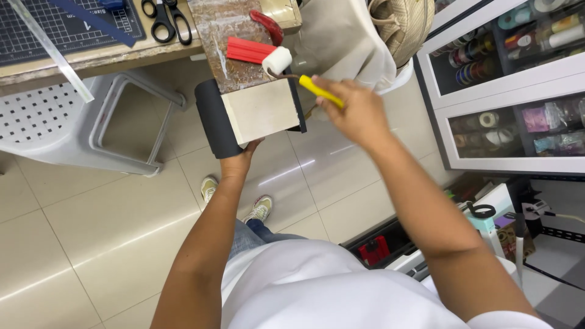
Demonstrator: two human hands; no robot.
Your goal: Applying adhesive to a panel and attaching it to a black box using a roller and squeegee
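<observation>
Forearms reach forward from the white-shirted person over a pale tiled floor [73, 244], two shoes [259, 210] showing below. Left hand [239, 159] grips the near edge of a beige board [261, 111] from beneath, fingers hidden under it, thumb side just showing; a black sheet [213, 119] curls around the board's left side. Right hand [356, 109] is closed around the yellow handle of a small paint roller [277, 61]. Roller's long axis runs from the hand up and left, white foam head pointing away toward the desk [103, 58], resting over the far end of the board beside a red strip stack [248, 50]. Farther off on the desk: black scissors [166, 19], a dark cutting mat [61, 27]. White plastic stool [73, 122] at left; ribbon-filled cabinet [506, 91] at right.
</observation>
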